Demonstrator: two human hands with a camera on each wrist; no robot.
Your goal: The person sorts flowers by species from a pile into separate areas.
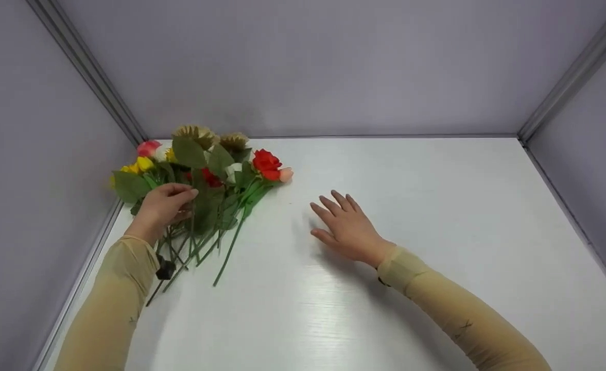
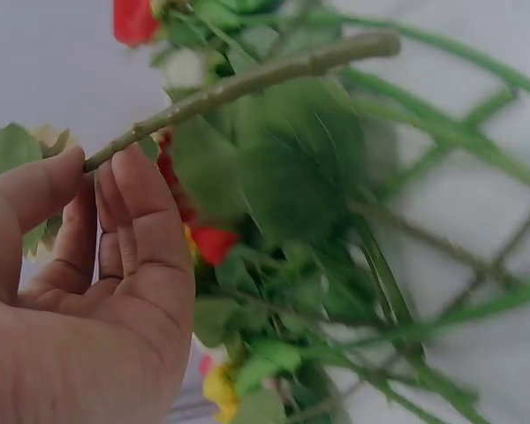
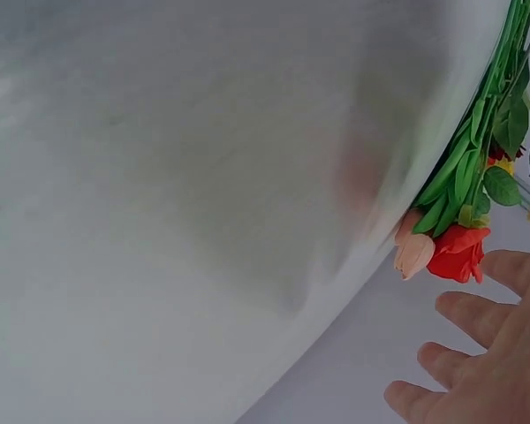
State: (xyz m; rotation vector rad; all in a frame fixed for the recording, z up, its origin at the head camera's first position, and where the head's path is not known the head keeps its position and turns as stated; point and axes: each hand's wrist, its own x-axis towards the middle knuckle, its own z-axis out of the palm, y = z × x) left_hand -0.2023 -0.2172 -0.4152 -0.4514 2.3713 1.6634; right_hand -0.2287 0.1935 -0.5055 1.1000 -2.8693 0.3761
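Thumb and fingertips of left hand pinch brownish-green stem. Stem's bare end runs from fingertips toward person, roughly along other stems; which bloom it carries, cannot tell. Flower heap lies beneath and around left hand, blooms toward back wall. Right hand, farther from stem, fingers straight, spread, holds nothing; peach tulip lies leftward, apart.

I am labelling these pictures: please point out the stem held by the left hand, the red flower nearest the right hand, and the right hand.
Held stem point(image 2: 247, 86), left wrist view, on its bare length.
Red flower point(image 1: 266, 161), head view, on its petals.
Right hand point(image 1: 350, 233), head view, on its back.
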